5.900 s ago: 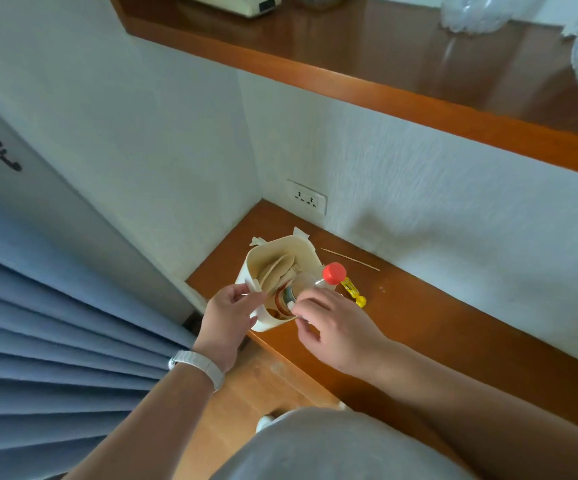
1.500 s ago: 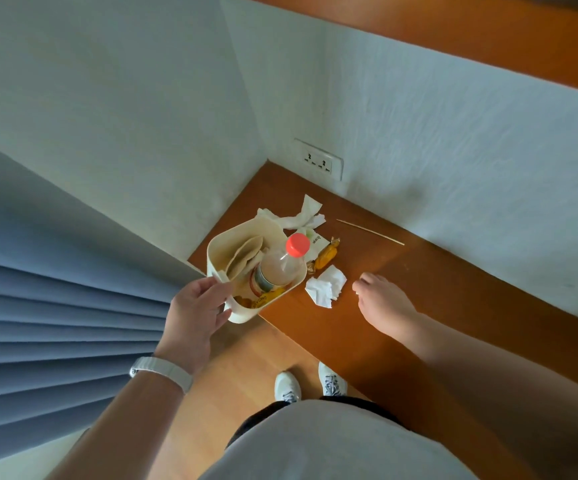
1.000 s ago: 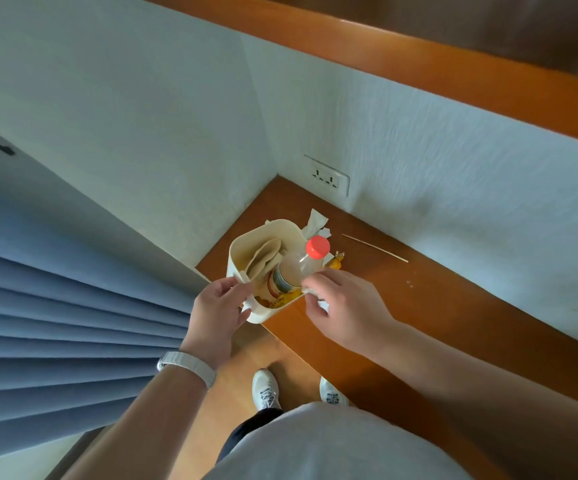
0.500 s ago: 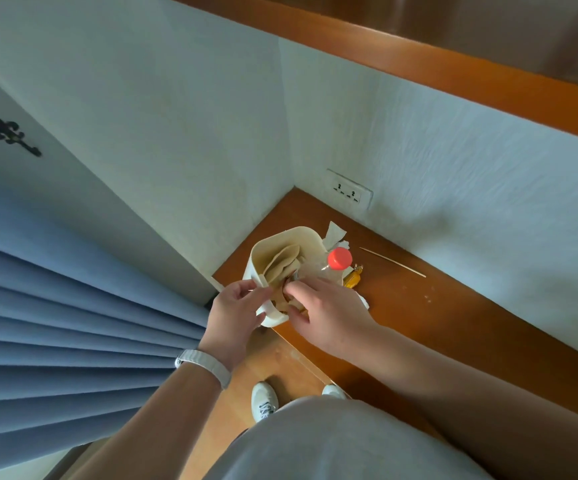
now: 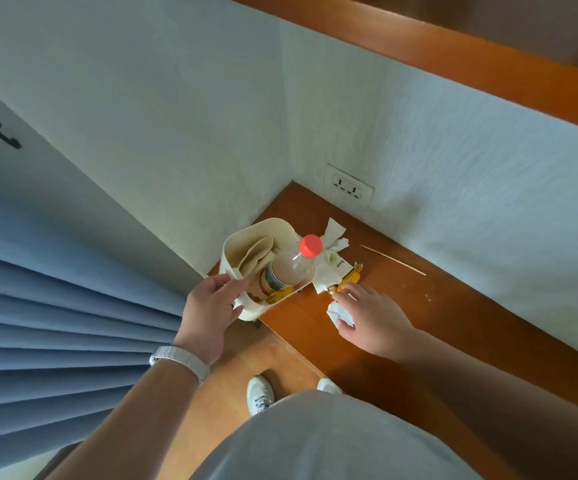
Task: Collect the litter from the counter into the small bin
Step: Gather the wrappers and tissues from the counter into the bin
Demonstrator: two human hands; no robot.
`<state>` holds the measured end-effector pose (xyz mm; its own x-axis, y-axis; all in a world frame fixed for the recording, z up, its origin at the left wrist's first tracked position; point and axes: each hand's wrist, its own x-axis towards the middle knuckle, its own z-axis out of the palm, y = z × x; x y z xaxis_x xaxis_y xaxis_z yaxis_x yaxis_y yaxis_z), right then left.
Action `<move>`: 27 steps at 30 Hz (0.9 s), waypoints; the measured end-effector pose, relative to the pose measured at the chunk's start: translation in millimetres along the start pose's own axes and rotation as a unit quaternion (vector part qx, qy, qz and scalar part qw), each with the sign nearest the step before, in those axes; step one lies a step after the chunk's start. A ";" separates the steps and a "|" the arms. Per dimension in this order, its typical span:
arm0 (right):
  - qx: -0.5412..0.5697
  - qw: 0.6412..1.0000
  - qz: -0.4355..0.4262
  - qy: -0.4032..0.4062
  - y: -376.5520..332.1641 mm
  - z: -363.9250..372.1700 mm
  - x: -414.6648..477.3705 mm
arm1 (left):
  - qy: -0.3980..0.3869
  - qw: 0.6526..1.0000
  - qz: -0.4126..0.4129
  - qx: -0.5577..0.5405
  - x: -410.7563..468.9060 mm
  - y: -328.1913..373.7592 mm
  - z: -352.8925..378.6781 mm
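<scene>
Mostly the litter left is light and soft, so it should need a gentle pinch and no force. The left hand [image 5: 211, 306] grips the near rim of the bin [image 5: 259, 227], a smooth, rounded cream tub of stiff plastic held at the edge of the bench [image 5: 453, 323]. The bin is already crowded: a clear bottle [image 5: 289, 268] with a red cap leans out over its right rim, and beige flaps [image 5: 256, 252] stand behind it. Right of the bin, the right hand [image 5: 374, 317] curls over a white wad [image 5: 340, 315] of crumpled tissue, thumb under it and fingertips reaching toward a glossy orange wrapper [image 5: 348, 279]. The wad should squash to nothing and weigh almost nothing; taken whole in the fingers, it should tuck into a gap beside the bottle. The wrapper looks slick and crinkly, and is best pinched at a twisted end. More tissues [image 5: 330, 266] lie touching the bin's right side, limp and likely to tear or trail if lifted by a corner. Farther right of the bin lies a thin, stiff skewer [image 5: 393, 259], flat on the wood, hard to lift and perhaps sharp.
</scene>
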<state>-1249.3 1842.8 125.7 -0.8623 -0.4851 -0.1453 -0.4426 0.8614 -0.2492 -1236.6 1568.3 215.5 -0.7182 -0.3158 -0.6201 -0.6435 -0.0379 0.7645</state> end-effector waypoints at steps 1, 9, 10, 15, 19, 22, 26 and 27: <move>-0.006 1.000 0.005 -0.021 6.0 7.7 -0.5 | 0.001 1.000 -0.002 -0.002 0.4 0.1 -0.3; -0.012 0.997 0.015 -0.070 28.5 39.8 -0.3 | 0.017 1.000 -0.013 -0.020 2.7 -2.8 -0.5; -0.010 0.997 0.016 -0.077 29.3 42.0 -0.3 | 0.018 1.000 -0.017 -0.019 3.2 -3.3 -0.5; -0.014 0.995 0.040 -0.092 34.2 49.1 -1.9 | 0.022 1.000 -0.001 -0.002 3.0 -0.9 2.0; -0.006 0.992 0.059 -0.108 37.2 50.1 -5.9 | 0.009 1.000 0.003 0.006 4.4 -1.6 4.6; 0.006 0.990 0.073 -0.122 38.4 48.0 -10.8 | 0.003 1.000 0.005 0.002 4.7 -1.7 5.6; 0.018 0.993 0.082 -0.087 37.5 39.1 -17.0 | -0.007 1.000 0.015 0.004 4.6 -0.4 5.2; 0.022 0.994 0.082 -0.072 36.1 35.6 -17.6 | -0.006 1.000 0.016 0.002 4.6 0.6 5.1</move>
<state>-1241.4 1877.0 85.1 -0.8762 -0.3588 -0.3217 -0.2862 0.9246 -0.2515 -1241.6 1571.7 212.2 -0.7417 -0.3061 -0.5967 -0.6208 -0.0235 0.7837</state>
